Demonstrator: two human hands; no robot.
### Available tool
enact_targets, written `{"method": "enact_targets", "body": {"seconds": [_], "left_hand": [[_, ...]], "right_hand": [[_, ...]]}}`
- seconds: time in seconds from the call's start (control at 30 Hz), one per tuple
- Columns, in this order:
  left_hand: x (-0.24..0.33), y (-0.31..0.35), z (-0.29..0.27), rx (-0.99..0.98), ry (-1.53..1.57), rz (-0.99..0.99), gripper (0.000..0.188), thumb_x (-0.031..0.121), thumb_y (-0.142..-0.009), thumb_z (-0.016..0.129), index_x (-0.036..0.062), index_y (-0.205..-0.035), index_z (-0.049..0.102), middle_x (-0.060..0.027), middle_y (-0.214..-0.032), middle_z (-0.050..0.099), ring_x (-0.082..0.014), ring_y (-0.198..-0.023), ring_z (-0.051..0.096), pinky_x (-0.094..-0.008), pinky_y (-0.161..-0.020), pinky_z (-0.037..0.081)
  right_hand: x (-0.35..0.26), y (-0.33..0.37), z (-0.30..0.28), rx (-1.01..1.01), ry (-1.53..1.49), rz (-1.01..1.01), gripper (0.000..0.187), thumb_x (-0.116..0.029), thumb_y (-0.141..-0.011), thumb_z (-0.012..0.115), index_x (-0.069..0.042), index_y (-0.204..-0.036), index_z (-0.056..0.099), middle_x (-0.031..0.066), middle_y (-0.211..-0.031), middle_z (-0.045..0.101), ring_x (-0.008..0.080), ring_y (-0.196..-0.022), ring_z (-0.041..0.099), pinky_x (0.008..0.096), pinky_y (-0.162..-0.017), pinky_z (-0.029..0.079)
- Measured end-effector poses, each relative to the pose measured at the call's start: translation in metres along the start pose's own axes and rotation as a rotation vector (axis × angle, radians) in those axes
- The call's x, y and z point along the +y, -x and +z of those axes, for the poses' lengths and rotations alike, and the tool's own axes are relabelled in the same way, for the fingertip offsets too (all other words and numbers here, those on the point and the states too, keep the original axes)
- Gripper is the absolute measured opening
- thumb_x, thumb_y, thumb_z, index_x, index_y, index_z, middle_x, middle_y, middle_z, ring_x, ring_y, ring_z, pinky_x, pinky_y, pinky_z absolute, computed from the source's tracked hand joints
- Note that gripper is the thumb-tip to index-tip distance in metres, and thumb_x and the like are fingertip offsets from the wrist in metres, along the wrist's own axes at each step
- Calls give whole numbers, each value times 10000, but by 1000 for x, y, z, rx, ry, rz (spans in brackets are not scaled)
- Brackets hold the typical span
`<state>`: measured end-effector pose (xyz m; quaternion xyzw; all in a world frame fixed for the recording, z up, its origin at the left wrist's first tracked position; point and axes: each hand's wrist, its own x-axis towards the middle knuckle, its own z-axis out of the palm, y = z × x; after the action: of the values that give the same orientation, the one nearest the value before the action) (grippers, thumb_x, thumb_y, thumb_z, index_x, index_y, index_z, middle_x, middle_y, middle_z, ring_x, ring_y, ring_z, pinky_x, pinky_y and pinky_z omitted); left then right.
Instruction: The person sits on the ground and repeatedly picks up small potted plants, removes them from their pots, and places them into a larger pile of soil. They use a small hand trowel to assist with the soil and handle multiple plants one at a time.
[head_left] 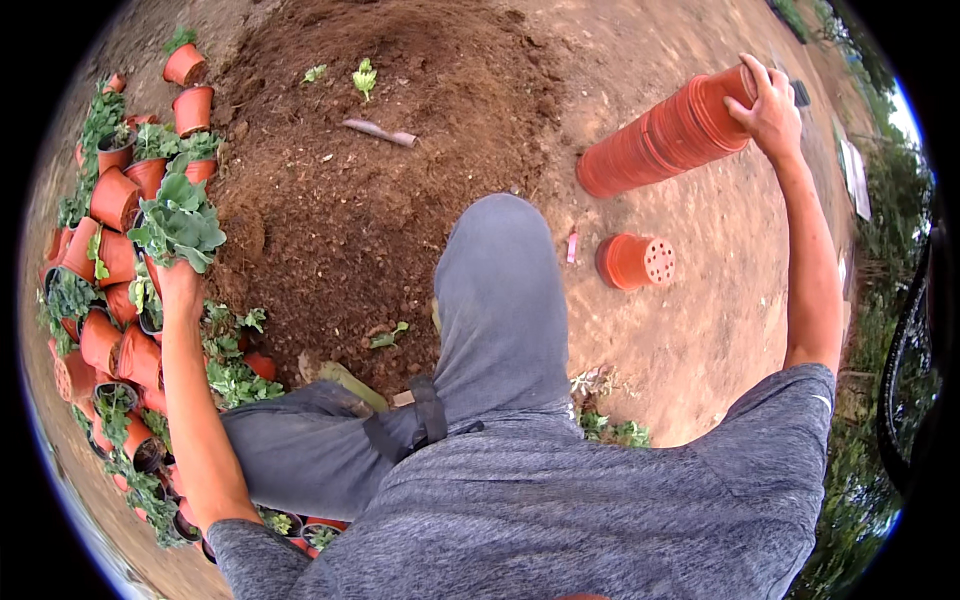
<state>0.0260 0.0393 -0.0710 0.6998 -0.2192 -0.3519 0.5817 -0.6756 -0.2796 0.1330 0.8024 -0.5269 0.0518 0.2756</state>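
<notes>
On the left, my left hand [178,285] is at the base of a plant with broad grey-green leaves [180,222], among crowded pots. Its fingers are mostly hidden by leaves, but they appear closed around the plant's pot. Out to the right, my right hand [772,115] grips the upper end of a long stack of nested orange-red plastic pots [665,138], thumb on the side and fingers over the end. Below that stack, a short orange pot [625,262] sits on the ground with its holed base showing.
Tumbled potted plants [115,260] crowd the left side. Loose dark soil [310,210] is heaped in front of me, with a greyish tube-like piece [380,132] and a small seedling [365,78] on it. A pink strip [572,247] lies right of my knee [497,240].
</notes>
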Motion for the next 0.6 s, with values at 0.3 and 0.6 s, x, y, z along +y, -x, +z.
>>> {"method": "enact_targets", "body": {"seconds": [0.3,0.6], "left_hand": [[-3,3,-1,-31,11,4,463,65,-918,569,81,-1357,422,-47,-1281,534,-202,-1116,554,-362,-925,474],[0,9,17,-65,23,23,438,50,-912,571,54,-1334,451,-52,-1257,555,-204,-1097,571,-349,-917,482]], "right_hand": [[35,-18,26,-32,-39,31,692,-385,-738,729,-312,-1367,449,141,-1198,527,371,-1138,521,455,-908,486],[62,-26,45,-41,-173,65,594,-325,-782,688,-202,-1331,497,162,-1230,575,358,-1170,521,424,-989,424]]}}
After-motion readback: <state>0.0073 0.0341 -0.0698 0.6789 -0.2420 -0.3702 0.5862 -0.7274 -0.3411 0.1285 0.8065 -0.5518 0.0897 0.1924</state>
